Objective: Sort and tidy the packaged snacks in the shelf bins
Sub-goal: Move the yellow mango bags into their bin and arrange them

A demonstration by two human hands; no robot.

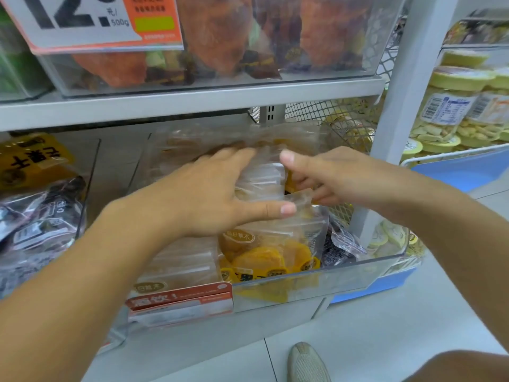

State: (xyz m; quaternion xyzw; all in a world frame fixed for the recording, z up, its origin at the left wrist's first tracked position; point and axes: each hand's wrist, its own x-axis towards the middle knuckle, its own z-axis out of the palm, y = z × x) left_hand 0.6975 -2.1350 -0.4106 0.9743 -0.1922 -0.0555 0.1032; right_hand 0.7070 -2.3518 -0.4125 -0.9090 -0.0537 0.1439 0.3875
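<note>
1. Fingers point(237, 158) of the left hand point(212, 197) lie spread and flat on the clear snack packets point(261, 177) standing in the middle clear bin point(316, 274), thumb stretched right across the front; pressing, not gripping.
2. Right hand point(325, 175): fingers curled around the right edge of the same packets, thumb raised and free. Whether it truly pinches a packet, cannot tell.
3. Task items: packets sit in the lower shelf bin, a dried-mango bag point(270, 252) at near front, a dark packet point(341, 246) wedged at the right wall.
4. Risk: slick film gives poor purchase; uneven pressure from the two hands would likely fan or topple the row.
5. Risk: the dark packet appears mis-sorted and could be buried if the row is pushed right.
6. Risk: the red label point(179, 301) on the bin front may be knocked off by a forearm.
</note>
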